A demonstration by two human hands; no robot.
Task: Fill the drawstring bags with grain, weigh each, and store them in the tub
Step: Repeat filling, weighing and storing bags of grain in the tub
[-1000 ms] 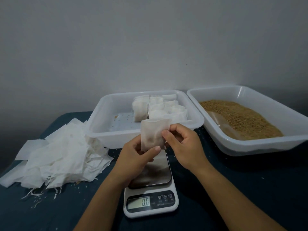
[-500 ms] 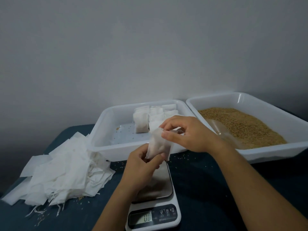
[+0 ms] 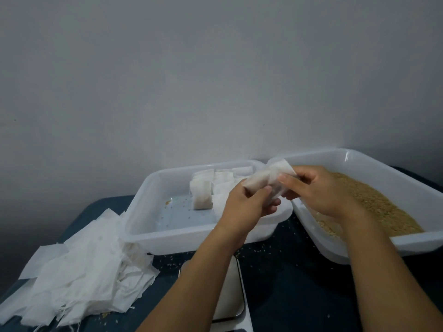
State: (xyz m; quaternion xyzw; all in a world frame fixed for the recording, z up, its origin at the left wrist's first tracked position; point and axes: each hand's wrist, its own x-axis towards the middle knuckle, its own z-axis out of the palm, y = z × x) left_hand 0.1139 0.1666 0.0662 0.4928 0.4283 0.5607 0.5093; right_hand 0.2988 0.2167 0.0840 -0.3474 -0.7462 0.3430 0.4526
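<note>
An empty white drawstring bag [image 3: 268, 179] is held up between both hands, above the gap between the two tubs. My left hand [image 3: 247, 204] grips its lower end; my right hand [image 3: 318, 188] pinches its upper end over the edge of the grain. The right tub [image 3: 383, 164] holds brown grain [image 3: 383, 212]. The left tub [image 3: 143, 226] holds several filled white bags [image 3: 202, 195] along its far side. The scale [image 3: 232, 307] lies under my left forearm, its display out of view.
A heap of empty white bags [image 3: 79, 279] lies on the dark blue table at the left. Loose grains [image 3: 167, 259] are scattered on the cloth in front of the left tub. A grey wall stands behind the tubs.
Both hands have lifted the bag up from above the scale and carried it right, towards the grain tub. The camera has tilted up, so the scale's display has dropped out of view.
</note>
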